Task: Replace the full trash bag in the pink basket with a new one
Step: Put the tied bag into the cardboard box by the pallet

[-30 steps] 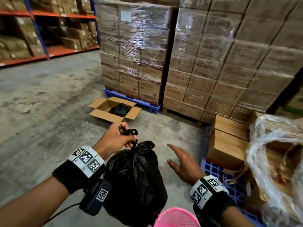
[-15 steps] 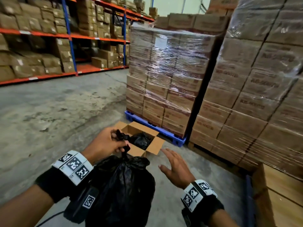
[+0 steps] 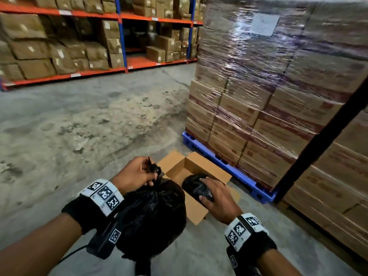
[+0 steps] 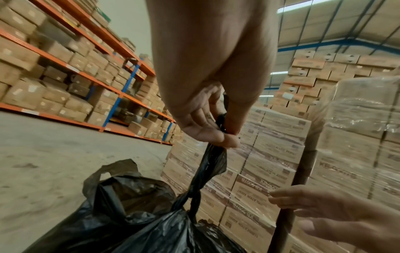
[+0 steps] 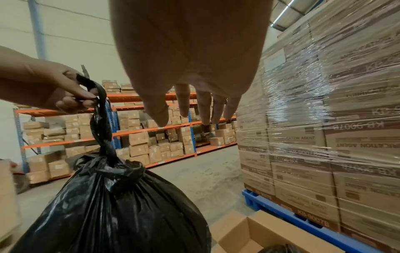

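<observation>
Full bag (image 3: 151, 216) up off the floor, hanging by its knot.

Left hand (image 3: 135, 173) at 11 o'clock, fingers and thumb pinched tight round the twisted black neck (image 4: 213, 164), bag dangling full and bulging below. Right hand (image 3: 217, 198) at 1 o'clock, fingers straight and spread, gripping nothing, hovering over the open carton (image 3: 201, 168). Second black bag (image 3: 192, 185) down inside that carton. Blue pallet (image 3: 229, 166) beyond at 2 o'clock, wrapped boxes (image 3: 258, 96) stacked on it. Orange racking (image 3: 83, 73) far off at 11 o'clock.

head looks down, forward; wrists close along fingers; all share black bag (image 3: 151, 214).
</observation>
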`<act>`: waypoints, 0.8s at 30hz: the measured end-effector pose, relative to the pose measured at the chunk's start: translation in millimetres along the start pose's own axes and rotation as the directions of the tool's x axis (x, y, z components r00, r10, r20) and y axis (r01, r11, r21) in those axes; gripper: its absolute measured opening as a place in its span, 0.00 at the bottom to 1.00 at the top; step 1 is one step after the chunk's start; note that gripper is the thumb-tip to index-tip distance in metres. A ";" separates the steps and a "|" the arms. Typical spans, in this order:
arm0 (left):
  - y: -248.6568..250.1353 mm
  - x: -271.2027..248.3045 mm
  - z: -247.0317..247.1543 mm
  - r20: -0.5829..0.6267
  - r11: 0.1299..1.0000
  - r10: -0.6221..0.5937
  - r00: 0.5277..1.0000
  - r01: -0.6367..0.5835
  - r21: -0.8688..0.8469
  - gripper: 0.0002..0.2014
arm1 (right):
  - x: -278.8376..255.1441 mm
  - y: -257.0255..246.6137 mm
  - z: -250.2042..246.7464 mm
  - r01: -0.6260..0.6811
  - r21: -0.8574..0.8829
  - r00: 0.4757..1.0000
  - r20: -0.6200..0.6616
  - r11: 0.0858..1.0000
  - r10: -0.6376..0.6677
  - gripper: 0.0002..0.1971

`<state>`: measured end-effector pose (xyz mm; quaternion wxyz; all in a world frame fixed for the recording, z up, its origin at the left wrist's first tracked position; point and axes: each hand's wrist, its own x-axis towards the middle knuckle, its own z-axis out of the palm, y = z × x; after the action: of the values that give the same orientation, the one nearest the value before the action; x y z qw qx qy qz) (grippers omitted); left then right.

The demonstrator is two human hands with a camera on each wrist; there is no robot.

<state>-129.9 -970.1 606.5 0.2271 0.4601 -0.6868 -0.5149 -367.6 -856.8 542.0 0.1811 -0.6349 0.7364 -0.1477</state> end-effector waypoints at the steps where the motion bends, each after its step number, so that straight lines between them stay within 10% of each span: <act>1: -4.8 31.3 -2.8 0.029 1.000 -0.008 1.000 0.007 0.008 0.12 | 26.2 7.5 2.6 -0.018 0.007 1.000 0.001 1.000 0.018 0.29; 14: -78.0 411.5 15.7 0.157 0.955 -0.291 0.944 0.296 -0.011 0.19 | 303.1 103.3 33.6 -0.399 0.175 0.915 0.146 0.900 0.377 0.27; 24: -155.6 593.8 81.1 0.297 0.924 -0.373 0.879 0.322 0.209 0.18 | 464.3 184.6 69.6 -0.561 0.178 0.819 0.267 0.809 0.509 0.27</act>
<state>-412.9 -1451.0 338.1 -0.0240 0.4989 -0.6586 -0.5628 -558.3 -1287.2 360.7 0.3688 -0.3846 0.8384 -0.1147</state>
